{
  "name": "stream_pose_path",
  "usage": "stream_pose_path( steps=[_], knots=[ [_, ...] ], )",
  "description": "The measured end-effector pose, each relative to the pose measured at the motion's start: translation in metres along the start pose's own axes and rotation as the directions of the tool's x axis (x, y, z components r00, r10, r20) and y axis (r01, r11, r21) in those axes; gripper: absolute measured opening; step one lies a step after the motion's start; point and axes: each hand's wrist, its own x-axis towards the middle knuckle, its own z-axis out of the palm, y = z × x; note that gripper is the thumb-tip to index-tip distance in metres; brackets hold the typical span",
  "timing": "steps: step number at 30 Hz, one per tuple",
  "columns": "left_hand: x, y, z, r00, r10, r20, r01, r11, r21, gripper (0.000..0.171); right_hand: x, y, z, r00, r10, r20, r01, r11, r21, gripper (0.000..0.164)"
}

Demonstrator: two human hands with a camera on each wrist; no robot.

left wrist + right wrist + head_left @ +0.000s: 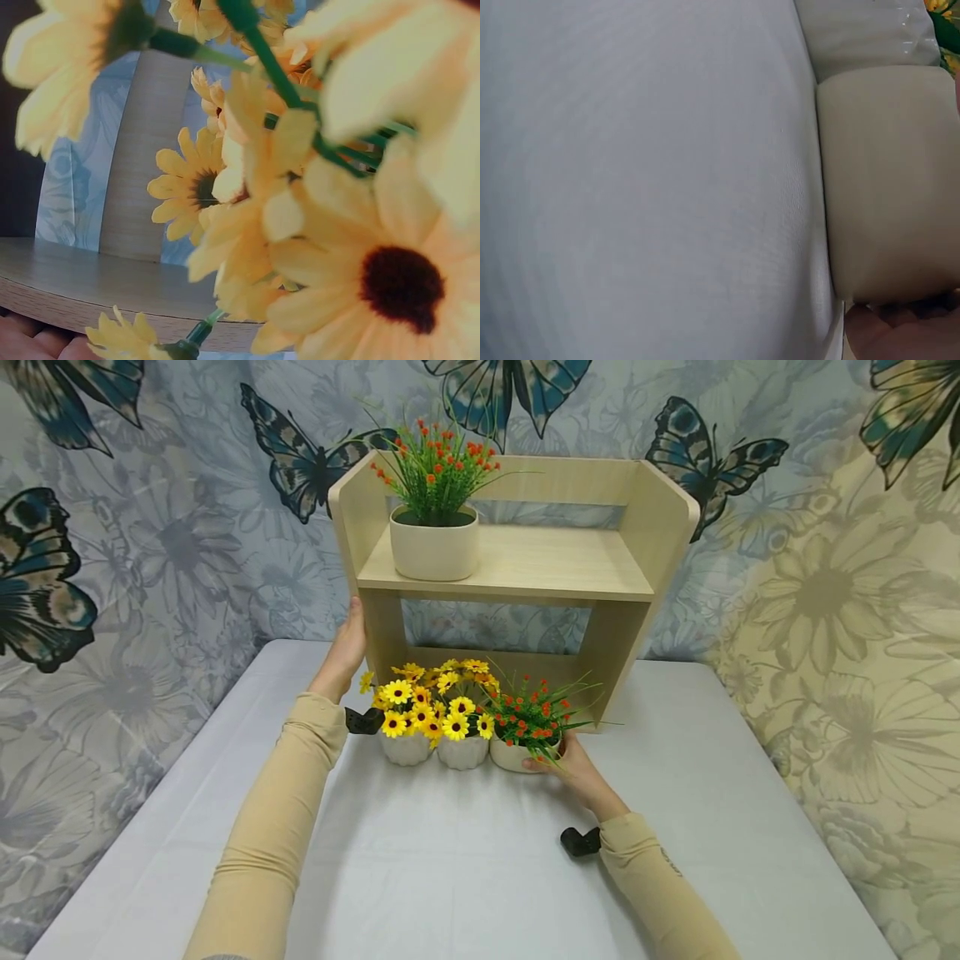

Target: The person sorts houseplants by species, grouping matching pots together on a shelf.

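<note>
My left hand (343, 647) lies against the outer left side of a light wooden two-tier shelf (637, 568). Its fingers (45, 341) show beside the board's edge in the left wrist view. With thumb at the front and fingers around the right side, my right hand (577, 772) grips a cream flower pot (892, 184) of small red flowers (532, 714). That pot stands at the right end of a row, at the shelf's front. Left of it are two white scalloped pots (462, 753) of yellow daisies (431, 697), which fill much of the left wrist view.
On the upper tier stands another cream pot (435, 550) with red flowers, toward the left. A white cloth (450, 868) covers the table. Behind rises a floral wall covering (180, 552) with large butterflies.
</note>
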Motion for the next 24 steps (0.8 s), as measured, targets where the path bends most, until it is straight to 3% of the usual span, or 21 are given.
stream_pose_path(
  steps=[13, 24],
  knots=[
    [0.000, 0.001, 0.001, 1.000, -0.028, 0.001, 0.028, 1.000, -0.007, 0.087, 0.001, -0.003, 0.007, 0.998, 0.014, -0.059, -0.013, 1.000, 0.020, 0.098],
    [-0.001, 0.000, 0.001, 1.000, -0.028, 0.003, 0.028, 1.000, -0.009, 0.087, -0.004, -0.011, 0.009, 0.995, 0.042, -0.094, -0.042, 0.999, 0.000, 0.094]
  ],
)
